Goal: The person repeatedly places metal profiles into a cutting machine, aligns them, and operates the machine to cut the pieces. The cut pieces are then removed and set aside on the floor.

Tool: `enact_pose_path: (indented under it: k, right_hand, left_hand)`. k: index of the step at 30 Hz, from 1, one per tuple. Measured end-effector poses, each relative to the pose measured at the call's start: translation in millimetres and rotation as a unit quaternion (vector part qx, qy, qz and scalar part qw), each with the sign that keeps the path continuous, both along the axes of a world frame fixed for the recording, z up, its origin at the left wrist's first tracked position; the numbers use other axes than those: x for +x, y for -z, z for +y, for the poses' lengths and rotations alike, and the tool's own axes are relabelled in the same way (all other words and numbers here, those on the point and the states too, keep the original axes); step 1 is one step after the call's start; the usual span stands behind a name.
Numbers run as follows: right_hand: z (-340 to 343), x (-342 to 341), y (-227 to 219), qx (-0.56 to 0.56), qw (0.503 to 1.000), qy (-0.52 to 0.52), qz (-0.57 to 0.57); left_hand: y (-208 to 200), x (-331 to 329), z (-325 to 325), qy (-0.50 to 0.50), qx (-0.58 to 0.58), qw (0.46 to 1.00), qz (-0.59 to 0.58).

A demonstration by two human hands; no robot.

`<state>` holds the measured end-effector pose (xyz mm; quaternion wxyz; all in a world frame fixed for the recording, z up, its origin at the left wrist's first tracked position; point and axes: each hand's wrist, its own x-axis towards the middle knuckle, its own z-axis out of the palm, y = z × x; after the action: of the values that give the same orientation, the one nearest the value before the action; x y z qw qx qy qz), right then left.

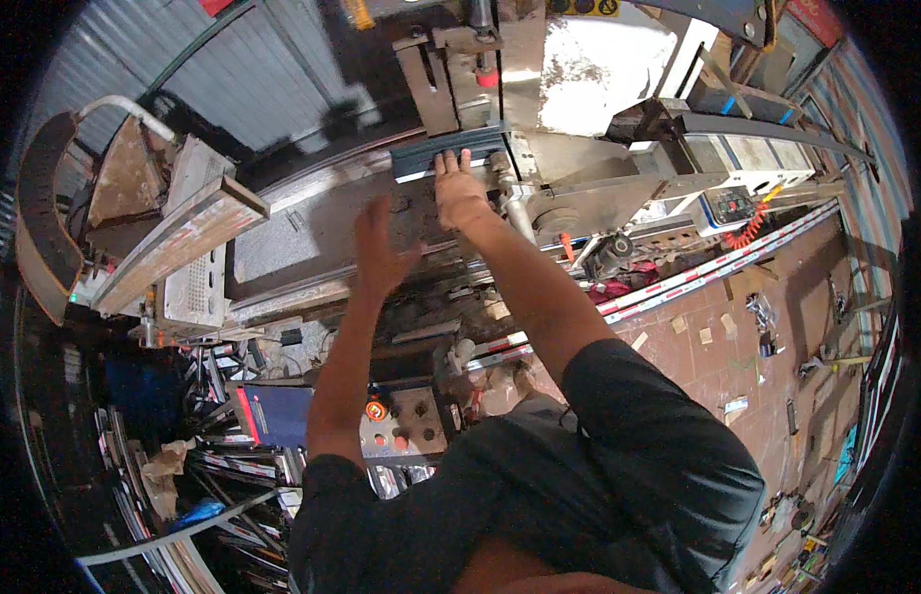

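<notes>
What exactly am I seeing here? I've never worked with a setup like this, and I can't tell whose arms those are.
There's no robot: the bare arms belong to the person wearing the camera. This single picture comes from a fisheye camera on their head, looking down, so straight edges bend toward the rim. The right hand is stretched out, its fingers on a dark grey strip at the long, dusty machine bed. The left hand is open over the bed, with nothing visible in it. Off to the right is an orange coiled cable, and scraps lie on the reddish floor.
</notes>
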<state>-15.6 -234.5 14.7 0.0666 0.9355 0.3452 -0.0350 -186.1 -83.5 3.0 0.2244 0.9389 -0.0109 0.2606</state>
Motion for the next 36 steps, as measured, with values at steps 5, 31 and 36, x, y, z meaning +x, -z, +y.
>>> enact_pose_path:
  k: [5, 31, 36]
  right_hand:
    - [-7, -5, -15, -0.032, 0.999, -0.008, -0.006]
    - [17, 31, 53, -0.066, 0.991, -0.091, -0.076]
    - [-30, 59, 70, 0.043, 0.96, -0.172, -0.218]
  left_hand:
    - [36, -174, -36, -0.049, -0.064, 0.997, 0.01]
    - [168, -556, -5, -0.579, -0.072, 0.801, 0.137]
    - [232, -528, 66, -0.49, -0.142, 0.804, 0.307]
